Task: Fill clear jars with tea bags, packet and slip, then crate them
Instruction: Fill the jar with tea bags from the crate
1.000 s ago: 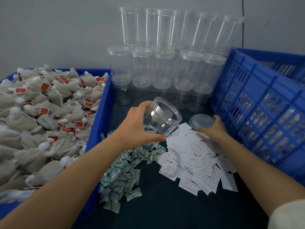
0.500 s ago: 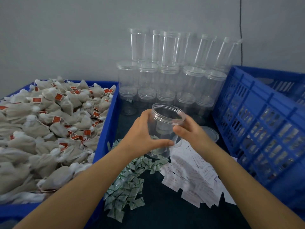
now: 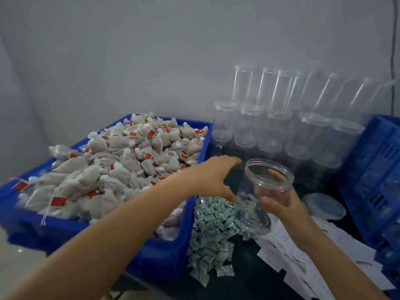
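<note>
Right now the right hand (image 3: 281, 204) grips an open clear jar (image 3: 263, 191), thumb on the near side and fingers showing through the far wall, so the jar is held off the counter (image 3: 249, 278). Its long axis runs nearly upright but leans, the wide threaded mouth turned up and slightly toward the camera, the base lower and toward the pile of packets. The left hand (image 3: 216, 176) is spread with fingers straight and holds nothing; it hovers just left of the jar, over the right edge of the blue tray (image 3: 171, 254) and the green-and-white packets (image 3: 212, 230). Those packets lie in a loose heap on the dark counter directly beneath the jar. White paper slips (image 3: 303, 254) are scattered to the right of them, under the right forearm. A clear lid (image 3: 324, 206) lies flat on the counter just right of the right hand. The tray on the left is heaped with pale cloth tea bags (image 3: 112, 169) carrying red tags. Behind the jar, lidded empty jars (image 3: 281, 118) stand stacked in tiers against the grey wall (image 3: 151, 50). A blue slatted crate (image 3: 374, 176) stands at the right edge, its contents blurred.
</note>
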Motion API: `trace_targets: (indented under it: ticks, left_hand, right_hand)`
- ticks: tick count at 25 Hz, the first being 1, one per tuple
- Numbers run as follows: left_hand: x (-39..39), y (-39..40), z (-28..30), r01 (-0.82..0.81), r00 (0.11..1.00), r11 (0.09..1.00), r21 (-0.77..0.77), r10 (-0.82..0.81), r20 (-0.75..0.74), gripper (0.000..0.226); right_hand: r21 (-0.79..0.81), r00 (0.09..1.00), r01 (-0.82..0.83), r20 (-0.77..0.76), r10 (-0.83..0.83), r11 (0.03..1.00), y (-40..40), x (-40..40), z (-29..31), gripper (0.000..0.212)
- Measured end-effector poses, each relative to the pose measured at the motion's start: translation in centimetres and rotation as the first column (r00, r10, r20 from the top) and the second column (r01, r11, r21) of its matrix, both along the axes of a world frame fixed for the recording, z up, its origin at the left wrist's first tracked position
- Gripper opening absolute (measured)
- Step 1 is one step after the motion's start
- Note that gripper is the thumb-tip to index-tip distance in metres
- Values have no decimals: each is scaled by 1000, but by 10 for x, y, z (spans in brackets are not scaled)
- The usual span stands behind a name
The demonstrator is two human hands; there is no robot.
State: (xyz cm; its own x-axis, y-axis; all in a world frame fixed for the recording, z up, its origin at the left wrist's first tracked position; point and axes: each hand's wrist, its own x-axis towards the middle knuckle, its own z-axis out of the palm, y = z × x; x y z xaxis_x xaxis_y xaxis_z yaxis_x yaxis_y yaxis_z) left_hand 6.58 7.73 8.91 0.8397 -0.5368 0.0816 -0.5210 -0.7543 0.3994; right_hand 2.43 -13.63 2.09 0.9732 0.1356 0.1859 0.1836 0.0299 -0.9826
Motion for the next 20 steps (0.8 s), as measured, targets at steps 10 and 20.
trace_targets:
  ticks: [10, 20]
  left_hand:
    - [63, 84, -46, -424, 899, 866, 264, 369, 234, 51]
    - [107, 90, -100, -415, 903, 726, 548, 402, 152, 56]
  right_hand:
    - [-135, 989, -140, -62, 133, 981, 46, -21, -50, 109]
    - [-134, 984, -173, -75, 164, 976, 49, -19, -78, 91]
